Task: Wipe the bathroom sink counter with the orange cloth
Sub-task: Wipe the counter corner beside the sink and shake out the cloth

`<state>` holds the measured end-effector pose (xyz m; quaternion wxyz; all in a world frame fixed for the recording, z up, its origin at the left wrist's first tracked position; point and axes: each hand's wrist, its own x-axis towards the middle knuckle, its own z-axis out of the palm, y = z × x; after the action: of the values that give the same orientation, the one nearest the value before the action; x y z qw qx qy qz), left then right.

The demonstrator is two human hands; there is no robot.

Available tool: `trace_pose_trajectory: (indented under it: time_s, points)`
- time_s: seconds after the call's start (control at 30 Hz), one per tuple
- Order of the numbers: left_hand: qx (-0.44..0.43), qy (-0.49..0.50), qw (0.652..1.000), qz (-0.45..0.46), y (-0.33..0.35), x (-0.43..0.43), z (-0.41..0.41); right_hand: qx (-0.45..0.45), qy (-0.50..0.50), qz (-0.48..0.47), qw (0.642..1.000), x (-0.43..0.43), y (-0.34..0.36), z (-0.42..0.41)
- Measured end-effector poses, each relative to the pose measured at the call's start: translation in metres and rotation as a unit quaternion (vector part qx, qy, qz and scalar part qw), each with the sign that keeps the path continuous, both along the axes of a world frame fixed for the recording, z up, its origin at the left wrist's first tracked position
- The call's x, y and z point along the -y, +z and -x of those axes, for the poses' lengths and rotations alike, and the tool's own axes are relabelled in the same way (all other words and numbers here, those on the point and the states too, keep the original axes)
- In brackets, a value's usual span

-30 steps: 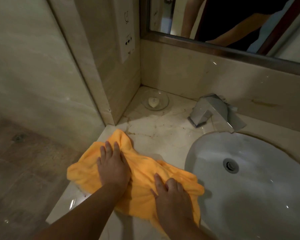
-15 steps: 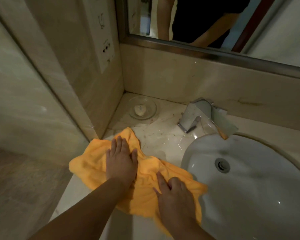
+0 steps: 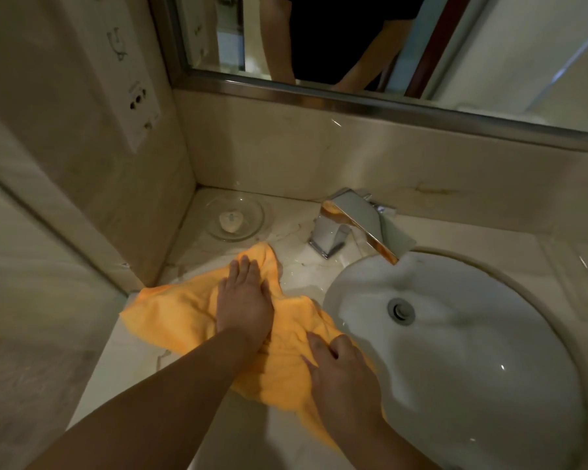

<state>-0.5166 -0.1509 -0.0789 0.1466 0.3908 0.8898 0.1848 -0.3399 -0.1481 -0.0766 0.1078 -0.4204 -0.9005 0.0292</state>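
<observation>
The orange cloth point(image 3: 184, 313) lies spread and rumpled on the marble counter point(image 3: 299, 266), to the left of the white sink basin point(image 3: 455, 361). My left hand point(image 3: 243, 300) presses flat on the cloth's far part, fingers straight and pointing at the back wall. Nearer to me, at the basin's rim, my right hand point(image 3: 340, 371) rests on the cloth's near part, its fingers bent into the fabric and bunching it. The cloth's far tip lies just short of the glass dish.
A clear glass soap dish point(image 3: 235, 217) with a small soap sits in the back left corner. A chrome faucet point(image 3: 353, 228) stands behind the basin. A wall with a socket panel point(image 3: 140, 106) bounds the left side. The mirror frame point(image 3: 353, 103) runs above the backsplash.
Both hands have pushed the cloth away from me toward the back wall and the soap dish. My right hand's fingers have gone from flat to bent into the cloth.
</observation>
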Motion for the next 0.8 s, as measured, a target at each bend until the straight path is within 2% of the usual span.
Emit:
trace_pose_trajectory:
  time_s: [0.33,0.5,0.6,0.67,0.7,0.77,0.8]
  points:
    - [-0.005,-0.088,0.996,0.003,-0.001,-0.042,-0.056,-0.015,-0.036,0.013,0.999,-0.009,0.018,-0.044]
    - [0.025,-0.113,0.993,-0.001,0.001,-0.049,-0.084,-0.011,-0.044,0.018,0.999,-0.008,0.031,-0.066]
    - [0.057,-0.093,0.994,-0.021,0.004,-0.054,-0.1,-0.008,-0.047,0.021,0.999,-0.007,0.036,-0.077]
    - [0.12,-0.094,0.988,-0.023,0.01,-0.054,-0.115,-0.022,-0.051,0.017,0.998,-0.007,0.04,-0.085]
    - [0.188,-0.095,0.977,-0.026,0.012,-0.053,-0.124,-0.033,-0.054,0.011,0.998,-0.007,0.042,-0.09]
    - [0.354,-0.082,0.93,-0.044,0.019,-0.044,-0.147,-0.037,-0.07,-0.001,0.997,-0.007,0.051,-0.102]
    - [0.383,-0.074,0.919,-0.063,0.022,-0.041,-0.159,-0.034,-0.075,-0.003,0.997,-0.008,0.057,-0.109]
